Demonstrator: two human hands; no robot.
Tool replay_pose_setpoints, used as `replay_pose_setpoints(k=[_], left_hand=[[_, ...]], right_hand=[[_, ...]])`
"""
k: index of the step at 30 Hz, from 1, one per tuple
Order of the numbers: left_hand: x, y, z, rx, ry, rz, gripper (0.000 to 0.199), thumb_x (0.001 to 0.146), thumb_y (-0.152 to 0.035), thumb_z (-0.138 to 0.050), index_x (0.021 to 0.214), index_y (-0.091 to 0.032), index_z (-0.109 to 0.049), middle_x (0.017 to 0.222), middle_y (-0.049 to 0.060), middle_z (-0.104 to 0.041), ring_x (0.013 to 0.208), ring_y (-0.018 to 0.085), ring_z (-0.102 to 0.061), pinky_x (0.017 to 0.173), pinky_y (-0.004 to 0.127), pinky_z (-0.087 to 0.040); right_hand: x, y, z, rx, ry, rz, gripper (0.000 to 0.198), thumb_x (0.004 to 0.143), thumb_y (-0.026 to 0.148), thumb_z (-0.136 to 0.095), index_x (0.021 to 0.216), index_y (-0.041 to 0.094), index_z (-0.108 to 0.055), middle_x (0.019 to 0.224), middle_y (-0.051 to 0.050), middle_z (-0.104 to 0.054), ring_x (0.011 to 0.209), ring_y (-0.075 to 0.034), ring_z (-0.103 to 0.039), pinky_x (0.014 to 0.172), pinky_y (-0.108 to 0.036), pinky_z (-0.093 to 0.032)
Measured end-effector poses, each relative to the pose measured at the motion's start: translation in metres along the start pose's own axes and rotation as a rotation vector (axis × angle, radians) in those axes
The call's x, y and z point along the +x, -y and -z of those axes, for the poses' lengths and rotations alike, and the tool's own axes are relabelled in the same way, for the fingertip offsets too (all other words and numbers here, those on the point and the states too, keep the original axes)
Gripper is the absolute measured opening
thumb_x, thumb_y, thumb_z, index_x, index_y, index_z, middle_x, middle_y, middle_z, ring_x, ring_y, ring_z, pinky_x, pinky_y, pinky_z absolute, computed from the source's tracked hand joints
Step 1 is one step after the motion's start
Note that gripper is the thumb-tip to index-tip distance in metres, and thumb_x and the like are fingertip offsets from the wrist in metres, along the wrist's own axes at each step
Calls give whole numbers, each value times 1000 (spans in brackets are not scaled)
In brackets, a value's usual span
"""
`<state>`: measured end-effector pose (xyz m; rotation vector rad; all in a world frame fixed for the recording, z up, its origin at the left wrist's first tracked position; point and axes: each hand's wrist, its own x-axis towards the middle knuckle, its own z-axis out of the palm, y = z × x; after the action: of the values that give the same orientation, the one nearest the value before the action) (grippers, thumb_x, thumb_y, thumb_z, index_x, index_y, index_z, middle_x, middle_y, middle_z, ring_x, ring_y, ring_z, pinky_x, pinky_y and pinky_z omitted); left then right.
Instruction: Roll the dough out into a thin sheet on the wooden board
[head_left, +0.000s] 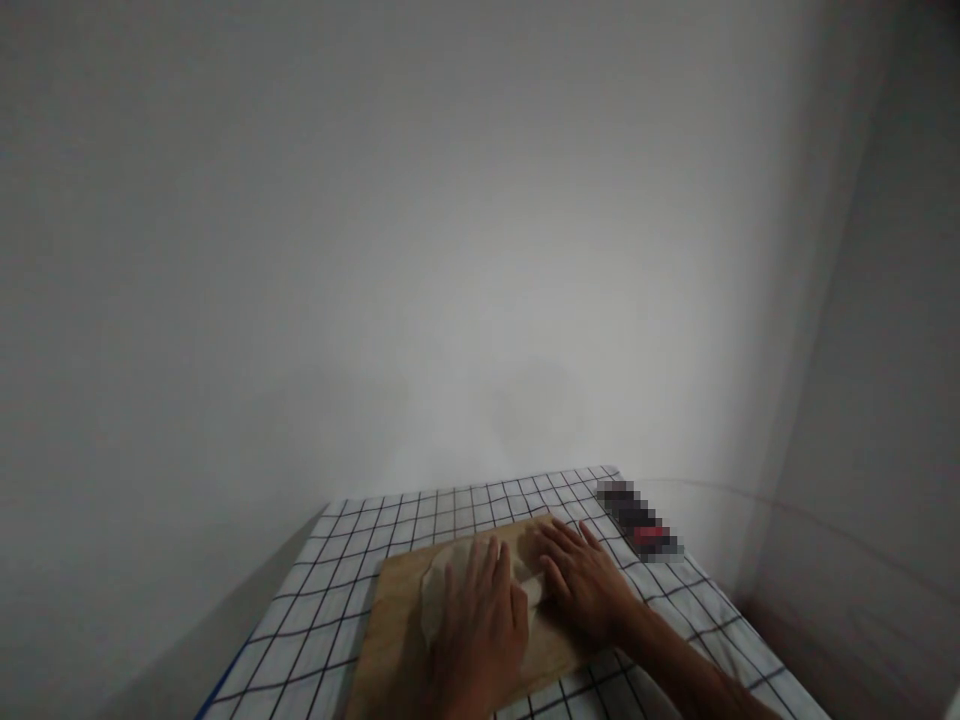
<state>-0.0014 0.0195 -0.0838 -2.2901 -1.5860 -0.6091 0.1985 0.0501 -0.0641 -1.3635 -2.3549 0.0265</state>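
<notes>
A flat, pale sheet of what looks like dough (pixel 435 590) lies on a wooden board (pixel 390 620). My left hand (pixel 484 625) rests over the sheet with its fingers stretched forward, covering much of it. At the board's right side, my right hand (pixel 581 580) lies palm down with its fingers spread. Between the two hands shows a short, light, bar-like piece (pixel 532 588). Whether it is the end of a rolling pin or part of the dough I cannot tell, since both palms hide what is under them.
The board sits on a table with a white cloth (pixel 330 580) in a dark check. A dark object with a red patch (pixel 637 522), blurred by pixels, lies near the table's right edge. A pale wall (pixel 465 300) rises behind, with another wall at the right.
</notes>
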Motion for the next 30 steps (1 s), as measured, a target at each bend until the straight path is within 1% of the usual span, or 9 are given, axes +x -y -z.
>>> replay_pose_setpoints(k=[4, 9, 11, 14, 18, 21, 24, 26, 30], left_hand=[[-17, -4, 0, -103, -62, -75, 45, 97, -27, -41, 140, -22, -53, 151, 6, -49, 144, 29, -37, 120, 55, -29], [-21, -5, 25, -275, 99, -4, 44, 93, -16, -42, 132, -26, -59, 133, 5, -63, 123, 22, -57, 106, 39, -46], [-20, -2, 37, -307, 116, 43, 44, 89, -13, -45, 127, -28, -62, 123, 4, -65, 114, 21, -59, 99, 36, -47], [-16, 6, 48, -341, 127, 102, 37, 87, -16, -52, 119, -28, -66, 115, 3, -65, 109, 21, -59, 96, 34, -46], [-7, 17, 46, -378, 174, 143, 28, 87, -21, -54, 111, -26, -67, 112, 3, -66, 107, 20, -60, 94, 31, -45], [-1, 23, 41, -410, 202, 130, 26, 84, -20, -57, 106, -27, -68, 110, 2, -67, 105, 20, -61, 91, 30, -47], [5, 27, 43, -450, 224, 113, 21, 86, -24, -57, 103, -28, -68, 107, 1, -68, 101, 20, -63, 88, 31, -49], [10, 30, 47, -471, 219, 110, 21, 91, -29, -52, 104, -29, -68, 107, 0, -69, 100, 20, -64, 86, 31, -49], [22, 32, 50, -471, 146, 108, 28, 98, -30, -40, 105, -29, -67, 107, 1, -70, 102, 20, -63, 89, 33, -47]], right_hand=[[-18, 3, 6, 44, 13, 3, 49, 105, 36, -25, 149, 27, -42, 155, -3, -43, 148, -25, -26, 121, -54, -14], [-19, 2, 4, 86, -11, -8, 44, 105, 32, -25, 138, 31, -54, 150, -1, -50, 144, -24, -34, 119, -60, -5], [-13, 3, 2, 99, -43, -17, 41, 105, 33, -27, 124, 28, -64, 141, -4, -58, 136, -25, -45, 118, -59, -10], [4, 4, -2, 188, -131, -51, 39, 103, 35, -32, 102, 22, -69, 116, -9, -68, 113, -24, -59, 109, -50, -30], [36, -7, -1, 473, -207, -96, 48, 102, 51, -33, 93, 21, -69, 98, -9, -68, 93, -22, -63, 92, -39, -44], [61, -22, 4, 713, -251, -139, 66, 101, 63, -19, 103, 20, -69, 106, -11, -70, 101, -23, -64, 94, -39, -46], [81, -30, 9, 1286, -286, -209, 79, 95, 74, -14, 111, 18, -67, 112, -13, -70, 108, -27, -64, 98, -44, -46], [91, -25, 10, 1537, -242, -196, 81, 92, 79, -17, 109, 19, -68, 111, -13, -71, 107, -28, -65, 97, -46, -46], [102, -6, 4, 1607, -115, -118, 77, 94, 76, -20, 105, 19, -71, 114, -12, -71, 113, -28, -62, 103, -46, -41]])
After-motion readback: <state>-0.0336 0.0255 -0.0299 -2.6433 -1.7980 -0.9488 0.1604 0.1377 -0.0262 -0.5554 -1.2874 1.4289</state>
